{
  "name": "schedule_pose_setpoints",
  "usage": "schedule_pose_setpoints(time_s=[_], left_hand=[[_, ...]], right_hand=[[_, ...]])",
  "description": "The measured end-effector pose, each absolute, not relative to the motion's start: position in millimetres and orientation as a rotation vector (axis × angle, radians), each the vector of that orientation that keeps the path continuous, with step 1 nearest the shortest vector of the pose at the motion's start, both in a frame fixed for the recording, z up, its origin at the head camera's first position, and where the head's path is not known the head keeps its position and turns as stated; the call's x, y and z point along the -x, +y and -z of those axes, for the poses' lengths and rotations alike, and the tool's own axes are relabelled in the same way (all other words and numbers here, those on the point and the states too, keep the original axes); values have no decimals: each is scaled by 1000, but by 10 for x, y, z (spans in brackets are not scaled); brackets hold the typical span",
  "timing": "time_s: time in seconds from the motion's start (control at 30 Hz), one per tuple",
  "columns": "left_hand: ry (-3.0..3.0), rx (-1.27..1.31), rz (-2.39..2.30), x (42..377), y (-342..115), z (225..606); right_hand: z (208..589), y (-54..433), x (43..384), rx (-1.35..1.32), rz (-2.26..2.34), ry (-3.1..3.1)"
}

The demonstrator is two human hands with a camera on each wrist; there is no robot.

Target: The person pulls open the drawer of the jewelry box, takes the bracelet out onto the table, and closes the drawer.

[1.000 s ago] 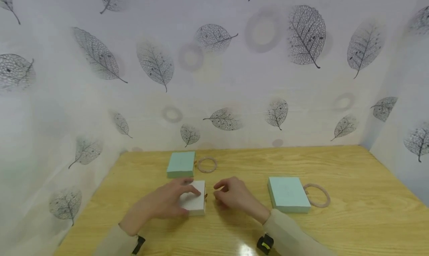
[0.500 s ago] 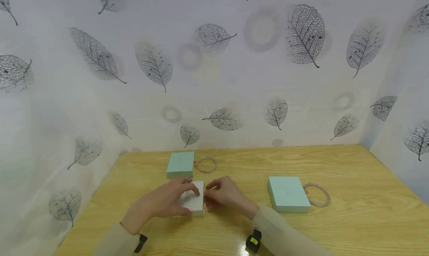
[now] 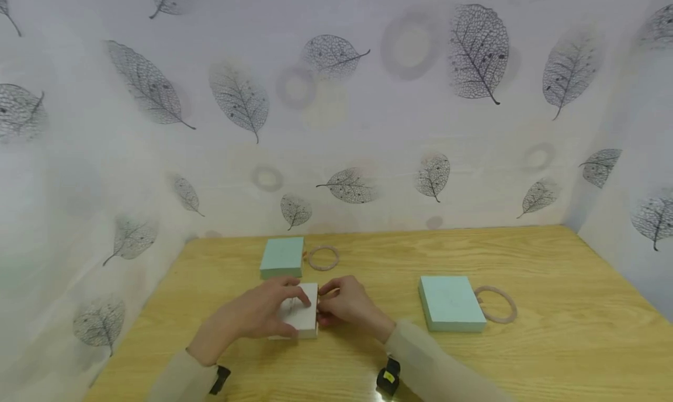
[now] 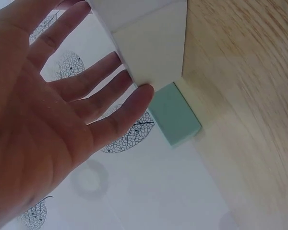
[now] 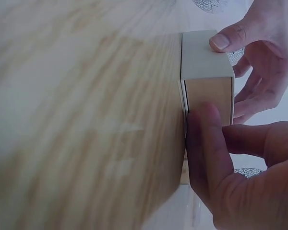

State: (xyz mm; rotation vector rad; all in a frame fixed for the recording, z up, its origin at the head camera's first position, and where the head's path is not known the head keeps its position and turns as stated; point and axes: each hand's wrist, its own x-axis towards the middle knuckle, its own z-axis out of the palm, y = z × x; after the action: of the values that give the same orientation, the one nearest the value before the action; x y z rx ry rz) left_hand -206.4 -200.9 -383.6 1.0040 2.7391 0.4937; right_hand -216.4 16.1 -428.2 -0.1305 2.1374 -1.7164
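A small white box (image 3: 302, 317) with a light brown end face (image 5: 213, 91) rests on the table. My left hand (image 3: 252, 314) grips it, the thumb on its near side and the other fingers over the top and far side. At its right end is my right hand (image 3: 348, 304), with fingertips curled together where a small brown tab sticks out. The fingers cover most of the tab. In the right wrist view, fingers of the right hand (image 5: 252, 191) lie against the end face.
A mint-green box (image 3: 282, 256) with a pale pink bangle (image 3: 323, 269) lies behind the left hand. Another mint-green box (image 3: 452, 301) and pink bangle (image 3: 515, 311) lie to the right. A leaf-patterned backdrop (image 3: 368, 133) rises behind the wooden table (image 3: 568, 291).
My right hand has moved left, from just beside the white box up to its right end, onto the brown tab. My left hand keeps its hold on the box.
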Motion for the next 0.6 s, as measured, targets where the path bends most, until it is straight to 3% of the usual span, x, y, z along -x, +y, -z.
schedule_pose_setpoints(time_s=[0.6], left_hand=[[2732,-930,-499,2057,-2023,3822]], right_hand=[[4249,129,2130,144,1624,2277]])
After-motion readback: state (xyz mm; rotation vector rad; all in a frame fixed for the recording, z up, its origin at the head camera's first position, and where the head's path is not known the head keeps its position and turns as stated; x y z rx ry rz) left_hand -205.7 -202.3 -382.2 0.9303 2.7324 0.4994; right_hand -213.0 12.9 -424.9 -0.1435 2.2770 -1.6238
